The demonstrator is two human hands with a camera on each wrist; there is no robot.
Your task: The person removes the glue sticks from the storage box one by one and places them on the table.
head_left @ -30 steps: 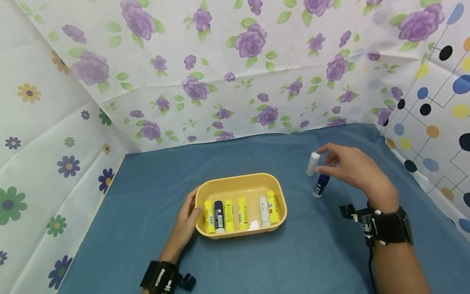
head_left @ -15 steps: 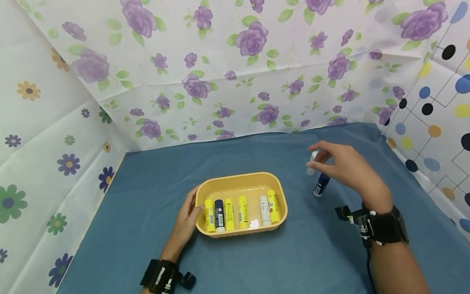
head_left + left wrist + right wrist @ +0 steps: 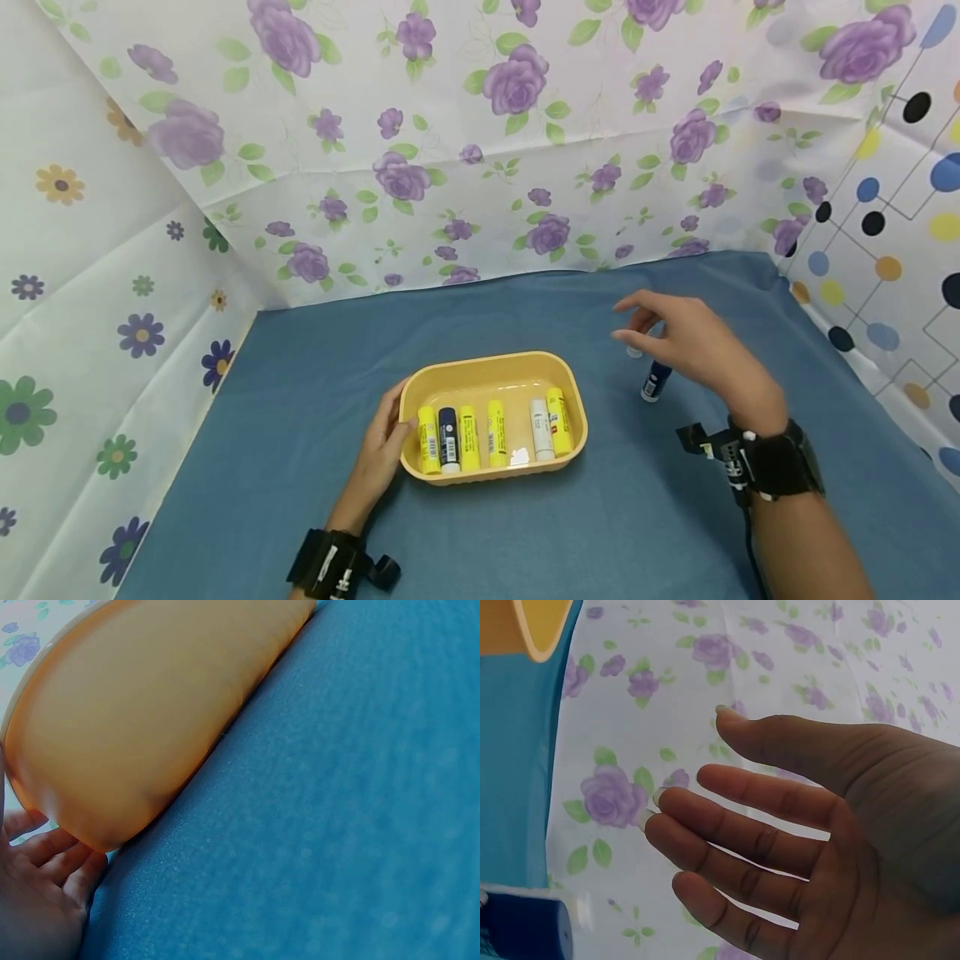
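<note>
My left hand holds the left end of a yellow plastic tray, thumb at the rim and fingers along the outer wall. Inside lie several glue sticks: yellow ones, a navy one with a white end, and a white one. To the right of the tray my right hand hovers with nothing in it, fingers loosely bent and apart. Below it a navy glue stick stands on the cloth. Behind that a white glue stick is mostly hidden by the hand.
Blue cloth covers the table. A floral sheet hangs at the back, with patterned sheets on the left and right. Each wrist wears a black strap with a camera; a cable runs down the right arm.
My right hand has moved left, passing in front of the standing white glue stick and covering most of it. The left hand and the tray have stayed in place.
</note>
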